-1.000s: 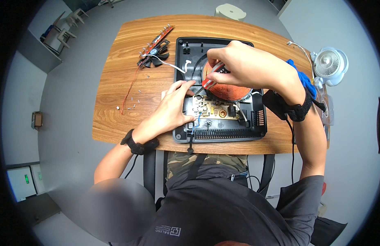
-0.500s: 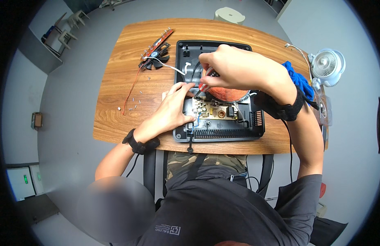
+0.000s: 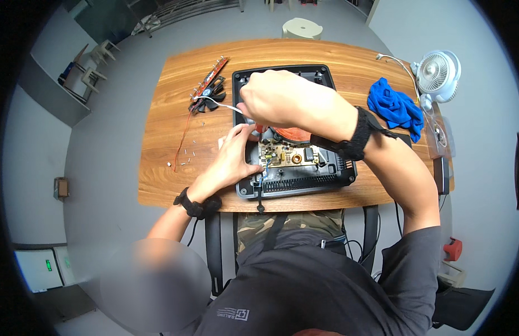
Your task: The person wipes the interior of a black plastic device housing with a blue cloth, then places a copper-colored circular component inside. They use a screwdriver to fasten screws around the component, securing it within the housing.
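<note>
The black lower housing of an opened induction cooker lies on the table in front of me. In it are a tan circuit board and a round copper coil, partly covered by my right arm. My right hand is closed round a screwdriver with a red and grey handle, held steeply over the board's upper left corner; its tip is hidden. My left hand rests over the housing's left edge, thumb and fingers spread along the board's left end. Blue wires run by its thumb.
Left of the housing lie a black fan, a narrow red circuit board and several small screws. On the right are a blue cloth, a light blue desk fan and a black box.
My right hand has shifted left and its wrist has turned, bringing the screwdriver more upright. The left hand stays at the board's left end. My view has tilted and shifted slightly.
</note>
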A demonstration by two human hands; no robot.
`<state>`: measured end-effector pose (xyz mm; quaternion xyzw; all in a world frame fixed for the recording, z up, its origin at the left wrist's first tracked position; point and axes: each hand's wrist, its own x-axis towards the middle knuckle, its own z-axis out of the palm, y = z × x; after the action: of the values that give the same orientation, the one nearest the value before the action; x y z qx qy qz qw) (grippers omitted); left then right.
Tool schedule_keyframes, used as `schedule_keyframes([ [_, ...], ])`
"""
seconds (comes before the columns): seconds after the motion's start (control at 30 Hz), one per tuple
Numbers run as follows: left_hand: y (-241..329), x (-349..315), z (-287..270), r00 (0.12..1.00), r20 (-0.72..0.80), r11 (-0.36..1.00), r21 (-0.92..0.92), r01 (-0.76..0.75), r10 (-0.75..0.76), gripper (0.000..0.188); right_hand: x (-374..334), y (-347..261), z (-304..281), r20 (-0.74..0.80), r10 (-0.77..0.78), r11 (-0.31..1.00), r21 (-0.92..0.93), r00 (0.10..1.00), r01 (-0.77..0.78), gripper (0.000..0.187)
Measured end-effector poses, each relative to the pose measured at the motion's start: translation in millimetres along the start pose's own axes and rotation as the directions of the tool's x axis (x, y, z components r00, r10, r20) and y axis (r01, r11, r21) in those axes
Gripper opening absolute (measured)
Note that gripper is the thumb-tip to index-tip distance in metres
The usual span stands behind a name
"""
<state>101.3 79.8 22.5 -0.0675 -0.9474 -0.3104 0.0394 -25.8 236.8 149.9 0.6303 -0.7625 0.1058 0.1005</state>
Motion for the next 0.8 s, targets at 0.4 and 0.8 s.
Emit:
schedule_keyframes([
  [0.4,1.2,0.4,-1.1,0.999,0.046,0.999,0.023,0.024,-0.025,0.095,3.5,5.0,3.1,0.243,0.105,0.989,0.075,0.964,-0.127,0.034],
  [0.8,2.2,1.5,-1.9,0.998,0.047,0.998,0.055,0.039,-0.042,0.093,-11.5,-10.8,-19.1,0.138,0.144,0.988,0.027,0.98,-0.149,0.052],
])
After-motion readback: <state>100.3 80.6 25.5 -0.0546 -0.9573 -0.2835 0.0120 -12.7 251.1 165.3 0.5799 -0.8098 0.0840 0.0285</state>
